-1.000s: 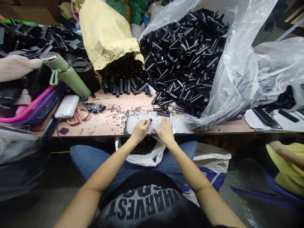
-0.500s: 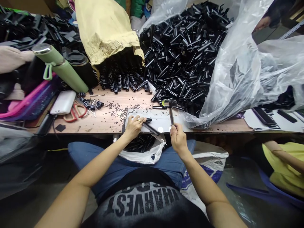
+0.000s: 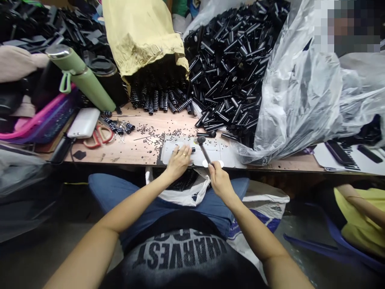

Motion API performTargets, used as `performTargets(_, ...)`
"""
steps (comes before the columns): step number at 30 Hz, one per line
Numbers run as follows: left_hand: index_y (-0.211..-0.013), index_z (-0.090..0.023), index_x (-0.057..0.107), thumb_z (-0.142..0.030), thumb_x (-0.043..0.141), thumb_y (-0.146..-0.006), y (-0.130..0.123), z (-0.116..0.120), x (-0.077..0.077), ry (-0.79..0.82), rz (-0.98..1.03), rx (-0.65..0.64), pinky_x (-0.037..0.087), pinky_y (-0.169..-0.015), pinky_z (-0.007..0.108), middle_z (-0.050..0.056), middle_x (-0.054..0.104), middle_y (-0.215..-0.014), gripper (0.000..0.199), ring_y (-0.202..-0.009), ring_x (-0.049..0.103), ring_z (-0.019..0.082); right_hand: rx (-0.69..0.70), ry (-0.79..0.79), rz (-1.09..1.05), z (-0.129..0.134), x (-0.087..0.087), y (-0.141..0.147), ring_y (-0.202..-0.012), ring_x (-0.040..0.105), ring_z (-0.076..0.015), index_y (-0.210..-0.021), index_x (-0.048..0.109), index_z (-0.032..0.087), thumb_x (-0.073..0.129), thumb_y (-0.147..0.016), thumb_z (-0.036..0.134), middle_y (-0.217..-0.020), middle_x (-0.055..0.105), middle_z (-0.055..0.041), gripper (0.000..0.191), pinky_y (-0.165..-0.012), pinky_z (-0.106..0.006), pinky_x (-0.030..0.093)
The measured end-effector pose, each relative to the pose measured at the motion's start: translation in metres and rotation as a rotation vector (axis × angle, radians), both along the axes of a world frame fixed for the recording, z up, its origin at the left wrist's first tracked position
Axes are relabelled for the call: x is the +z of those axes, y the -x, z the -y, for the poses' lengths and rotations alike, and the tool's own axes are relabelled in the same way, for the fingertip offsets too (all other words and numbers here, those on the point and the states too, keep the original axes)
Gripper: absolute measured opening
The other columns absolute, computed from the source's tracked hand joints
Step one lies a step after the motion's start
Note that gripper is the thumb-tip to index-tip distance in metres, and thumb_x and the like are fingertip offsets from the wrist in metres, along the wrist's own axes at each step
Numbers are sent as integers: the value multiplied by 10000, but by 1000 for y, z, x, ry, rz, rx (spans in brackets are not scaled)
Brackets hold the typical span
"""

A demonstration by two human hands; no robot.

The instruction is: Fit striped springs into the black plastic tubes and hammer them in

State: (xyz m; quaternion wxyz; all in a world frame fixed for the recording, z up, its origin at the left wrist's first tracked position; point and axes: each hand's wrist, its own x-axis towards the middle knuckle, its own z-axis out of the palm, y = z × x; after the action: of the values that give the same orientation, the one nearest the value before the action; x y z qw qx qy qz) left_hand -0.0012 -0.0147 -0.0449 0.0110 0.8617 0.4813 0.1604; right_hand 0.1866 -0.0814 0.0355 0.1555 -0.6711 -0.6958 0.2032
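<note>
My right hand [image 3: 219, 176] is closed round the handle of a small hammer [image 3: 205, 149], whose dark head is raised over the pale board, a little to the right of my left hand. My left hand [image 3: 179, 160] presses its fingers on a short black tube [image 3: 193, 149] on the board; only the tube's right end shows past the fingertips. Beneath them, a grey-white board [image 3: 228, 154] lies at the table's front edge. Just behind the hammer head lies another black tube [image 3: 206, 135]. Tiny black bits [image 3: 150, 132] are scattered to the left.
A large heap of black tubes [image 3: 231, 76] fills the back, beside a clear plastic bag [image 3: 294, 96]. A yellow sack [image 3: 144, 36] spills ridged black parts [image 3: 162, 100]. Leftward are scissors [image 3: 98, 136] and a green bottle [image 3: 84, 80]. An open white bag [image 3: 192, 196] sits over my lap.
The hammer has moved left and down towards my left hand. A long black piece that slanted across the board below my left hand no longer shows. The view has shifted slightly.
</note>
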Motion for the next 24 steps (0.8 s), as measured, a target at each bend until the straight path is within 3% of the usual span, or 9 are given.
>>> performTargets(2,-1421,38,349,-411,385,-945,-10,5,-1,11,-17,27,202,-1145,484,263,354,-1482,655,-1413,277,337,31,-105,-87,0,12,12,-648,626,-193,-1091,506,189,235,-1002,406,-793,655,-60,358,-603,-263,407)
performTargets(4,-1431,65,298,-418,386,-929,-15,9,-3,27,-29,45,184,-1154,490,277,309,-1499,703,-1429,230,349,110,-124,-93,-1,16,26,-667,630,-181,-1130,499,185,233,-1006,397,-867,668,-78,363,-615,-257,416)
performTargets(9,-1437,36,297,-271,369,-917,-13,-2,-6,27,-42,-1,240,-1132,484,266,369,-1469,608,-1406,292,329,304,80,139,-10,-2,45,-668,645,-198,-1003,546,197,314,-1003,398,-854,692,-76,307,-592,-262,370)
performTargets(14,-1304,-50,514,-145,351,-923,2,-22,22,127,58,90,456,-925,412,201,628,-1108,425,-1090,566,277,123,38,178,-47,-5,18,-709,633,-219,-1067,521,203,239,-1019,410,-847,685,-80,354,-620,-272,351)
performTargets(16,-1259,-92,561,-133,359,-922,16,-11,33,150,86,42,483,-861,380,165,637,-1020,396,-996,579,254,43,-5,206,-67,-10,-2,-724,619,-226,-1065,534,199,279,-1009,433,-871,684,-92,351,-635,-279,353)
performTargets(18,-1171,-137,624,-161,415,-913,30,13,34,251,51,-102,497,-811,346,132,640,-955,332,-938,586,236,4,-21,249,-83,-20,-21,-725,600,-228,-1047,553,188,326,-997,435,-878,677,-103,339,-646,-288,360)
performTargets(20,-1012,-150,685,-164,483,-885,40,39,22,460,-57,-196,505,-785,330,128,651,-911,239,-911,604,231,-19,-35,297,-93,-32,-37,-750,583,-232,-1025,571,169,357,-988,415,-895,664,-119,328,-669,-302,375)
performTargets(22,-884,-122,704,-134,546,-848,41,56,0,664,-170,-160,512,-790,349,160,665,-900,162,-912,623,249,-27,-87,337,-98,-43,-45,-827,566,-249,-1001,588,147,386,-976,388,-936,642,-141,315,-717,-325,396)
performTargets(24,-877,-91,694,-147,596,-841,31,60,-25,776,-217,-89,522,-788,369,173,668,-916,119,-899,636,251,-24,-175,351,-100,-49,-46,-933,540,-275,-1001,600,131,417,-959,357,-1011,614,-163,294,-791,-358,409)
